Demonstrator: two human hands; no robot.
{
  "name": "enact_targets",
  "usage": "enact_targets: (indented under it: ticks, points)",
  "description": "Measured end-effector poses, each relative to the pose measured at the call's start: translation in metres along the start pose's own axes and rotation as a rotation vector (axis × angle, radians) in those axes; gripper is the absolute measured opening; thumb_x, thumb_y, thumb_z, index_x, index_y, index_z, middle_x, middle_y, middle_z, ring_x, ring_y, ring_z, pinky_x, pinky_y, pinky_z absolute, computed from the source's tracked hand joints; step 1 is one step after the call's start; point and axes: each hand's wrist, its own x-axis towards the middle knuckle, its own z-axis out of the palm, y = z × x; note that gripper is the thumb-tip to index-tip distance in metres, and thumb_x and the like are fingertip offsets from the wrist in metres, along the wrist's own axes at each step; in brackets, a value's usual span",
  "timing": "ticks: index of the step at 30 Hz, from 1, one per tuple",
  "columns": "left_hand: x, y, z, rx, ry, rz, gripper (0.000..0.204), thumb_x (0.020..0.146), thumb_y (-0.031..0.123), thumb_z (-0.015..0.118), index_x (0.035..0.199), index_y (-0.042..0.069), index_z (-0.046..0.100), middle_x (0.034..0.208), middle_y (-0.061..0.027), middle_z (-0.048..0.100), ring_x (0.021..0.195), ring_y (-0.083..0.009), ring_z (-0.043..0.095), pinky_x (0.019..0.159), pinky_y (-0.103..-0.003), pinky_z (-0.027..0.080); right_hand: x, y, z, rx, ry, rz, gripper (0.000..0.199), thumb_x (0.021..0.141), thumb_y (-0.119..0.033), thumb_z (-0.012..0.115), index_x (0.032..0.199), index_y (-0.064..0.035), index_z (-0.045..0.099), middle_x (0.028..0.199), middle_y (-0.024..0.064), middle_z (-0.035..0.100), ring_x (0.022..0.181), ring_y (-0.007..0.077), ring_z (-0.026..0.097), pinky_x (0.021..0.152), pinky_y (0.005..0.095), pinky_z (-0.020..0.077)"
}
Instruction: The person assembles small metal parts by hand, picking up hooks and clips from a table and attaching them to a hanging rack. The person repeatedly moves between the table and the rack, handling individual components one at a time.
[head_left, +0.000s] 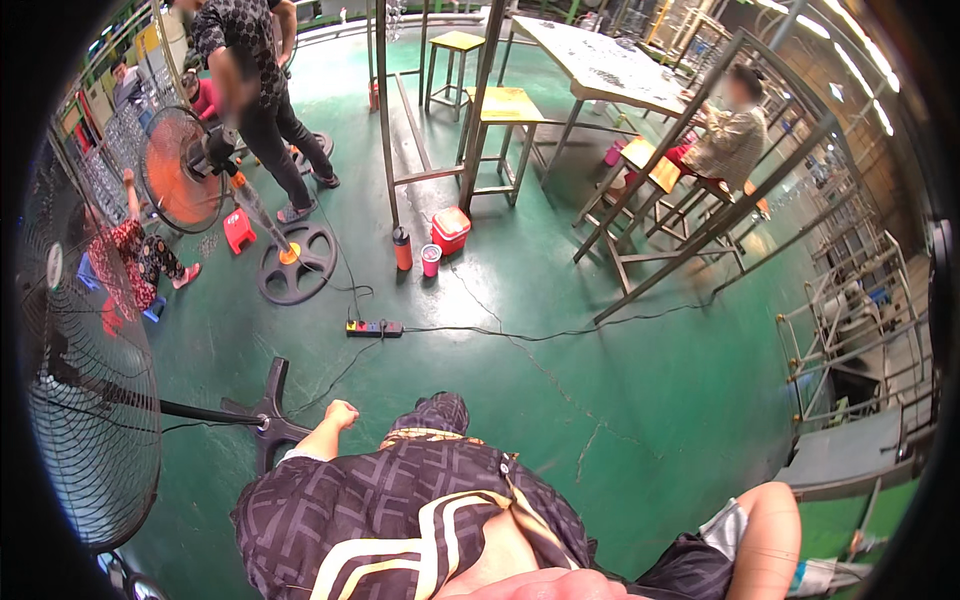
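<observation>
My left hand [342, 413] hangs low in front of my body with its fingers curled closed. Nothing shows in it. Beside it, on the green floor, stands the black cross-shaped base [268, 415] of a standing fan, and a thin cord runs behind the hand. The hand appears apart from both. At the lower right my bare right forearm [768, 540] bends at the elbow and leaves the picture, so the right hand is out of sight. I wear a dark patterned top [400, 500] with light stripes.
A large fan cage [95, 400] is close on my left. Ahead, a power strip [374, 329] and its cables cross the floor. Beyond are an orange fan [180, 170], a red cooler [451, 230], stools [505, 105], metal frames, a worktable [590, 60] and several people. Racks line the right.
</observation>
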Motion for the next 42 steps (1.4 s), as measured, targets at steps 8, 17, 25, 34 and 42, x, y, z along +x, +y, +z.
enact_targets:
  ticks: [8, 17, 25, 34, 42]
  points:
    - [0.104, 0.178, 0.047, 0.455, -0.303, 0.220, 0.024, 0.075, 0.031, 0.068, 0.083, 0.009, 0.073, 0.088, -0.0123, 0.071, 0.082, -0.0289, 0.068, 0.073, -0.038, 0.053, -0.030, 0.248, -0.068, 0.047, 0.037, -0.088, 0.035, 0.079, -0.030, 0.066, 0.092, 0.0001, 0.056, 0.078, 0.0134, 0.065, 0.064, 0.0254, 0.061, 0.055, 0.0372, 0.0472]
    - [0.254, 0.569, -0.019, -0.035, 0.086, 0.547, 0.024, 0.075, 0.023, 0.070, 0.094, 0.009, 0.073, 0.092, -0.0139, 0.071, 0.089, -0.0276, 0.068, 0.082, -0.038, 0.053, -0.100, 0.493, -0.131, 0.012, 0.281, -0.024, 0.028, 0.078, -0.026, 0.066, 0.080, 0.0016, 0.061, 0.074, 0.0120, 0.064, 0.063, 0.0215, 0.060, 0.055, 0.0307, 0.0456]
    - [0.374, 0.740, 0.013, -0.051, -0.119, 0.655, 0.023, 0.075, 0.022, 0.071, 0.093, 0.007, 0.073, 0.086, -0.0105, 0.072, 0.076, -0.0184, 0.068, 0.073, -0.035, 0.054, -0.367, 0.843, -0.146, 0.302, 0.566, 1.357, 0.017, 0.082, -0.016, 0.073, 0.087, 0.0000, 0.067, 0.073, 0.0042, 0.064, 0.066, 0.0101, 0.059, 0.056, 0.0267, 0.0484]
    - [0.418, 0.897, -0.005, 0.046, -0.026, 0.294, 0.022, 0.077, 0.022, 0.073, 0.094, 0.009, 0.075, 0.091, -0.0098, 0.073, 0.086, -0.0193, 0.069, 0.079, -0.034, 0.053, -0.633, 1.027, -0.075, 0.507, 0.594, 2.013, 0.021, 0.085, -0.025, 0.072, 0.084, -0.0048, 0.067, 0.068, 0.0039, 0.065, 0.053, 0.0097, 0.056, 0.050, 0.0250, 0.0465]
    - [0.563, 1.062, -0.029, 0.135, -0.053, 0.510, 0.023, 0.074, 0.022, 0.072, 0.094, 0.010, 0.074, 0.090, -0.0123, 0.072, 0.088, -0.0252, 0.069, 0.081, -0.035, 0.053, -0.715, 1.139, -0.066, 0.541, 0.588, 2.230, 0.023, 0.087, -0.025, 0.070, 0.093, -0.0037, 0.068, 0.074, 0.0069, 0.067, 0.054, 0.0119, 0.059, 0.050, 0.0271, 0.0485]
